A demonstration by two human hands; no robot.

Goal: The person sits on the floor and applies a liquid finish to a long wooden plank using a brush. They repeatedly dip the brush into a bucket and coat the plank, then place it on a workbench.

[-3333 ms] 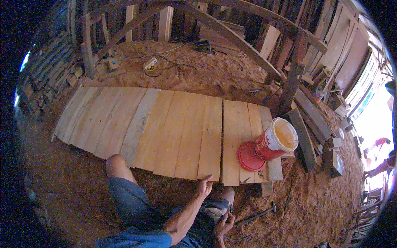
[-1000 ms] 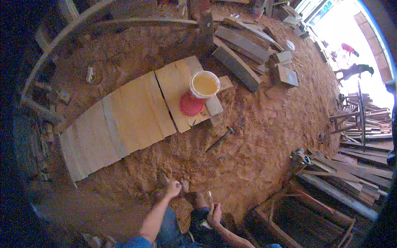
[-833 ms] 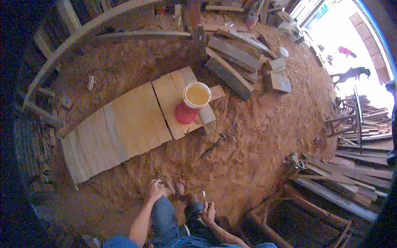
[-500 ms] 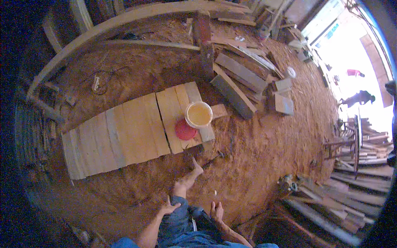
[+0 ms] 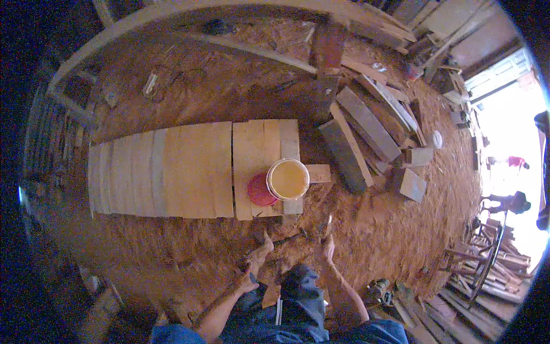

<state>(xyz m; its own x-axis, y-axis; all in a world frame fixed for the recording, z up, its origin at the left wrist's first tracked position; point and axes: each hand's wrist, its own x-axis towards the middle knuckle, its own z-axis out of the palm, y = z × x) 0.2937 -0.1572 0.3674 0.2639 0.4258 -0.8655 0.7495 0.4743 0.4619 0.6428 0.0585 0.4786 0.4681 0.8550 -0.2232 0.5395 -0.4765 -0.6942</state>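
Observation:
My left hand [image 5: 248, 282] rests on my left knee, thumb spread from the fingers. Held out past my other knee, my right hand [image 5: 327, 249] pinches a thin, pale, stick-like object [image 5: 329, 221], too small to name surely. Ahead of both hands lies a row of pale planks [image 5: 197, 169] set edge to edge, with a dark gap across it. On its right end stands a bucket [image 5: 288, 179] with a white rim and yellowish contents. A round red shape [image 5: 262, 190] shows at its lower left; I cannot tell whether it is separate.
A dark tool with a long handle [image 5: 291, 238] lies on the shaving-strewn ground between my foot and right hand. Timber offcuts [image 5: 369, 123] are heaped beyond the bucket. Stacked boards [image 5: 458, 312] lie at lower right. Two people [image 5: 509, 202] are at the bright opening.
The view has turned, so the planks now lie level. My right hand has moved forward and away from my lap with the pale object. My left hand stays at the knee.

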